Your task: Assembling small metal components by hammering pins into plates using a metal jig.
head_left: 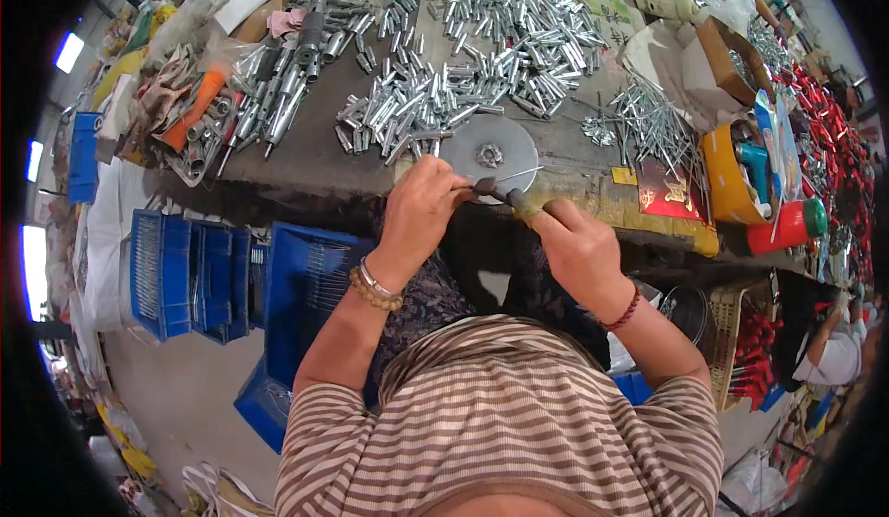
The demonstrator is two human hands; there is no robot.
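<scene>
My left hand point(421, 210) is closed in a pinch at the table's front edge, its fingertips beside the dark head of a hand tool point(486, 186). What it pinches, if anything, is too small to make out. My right hand point(583, 250) is closed round the tool's yellowish handle; the exact kind of tool does not show. A thin metal rod point(523, 174) slants up from the tool's head over a round grey metal disc point(509, 137) with a knobbed centre. Short shiny metal tubes point(407, 110) are heaped just behind the disc.
Thin metal rods point(653, 124) lie in a pile to the right, near a red and gold packet point(669, 188) and a yellow container point(732, 174). Larger metal tools point(287, 100) crowd the left. Blue bins point(162, 272) stand below at left, a wicker basket point(732, 327) at right.
</scene>
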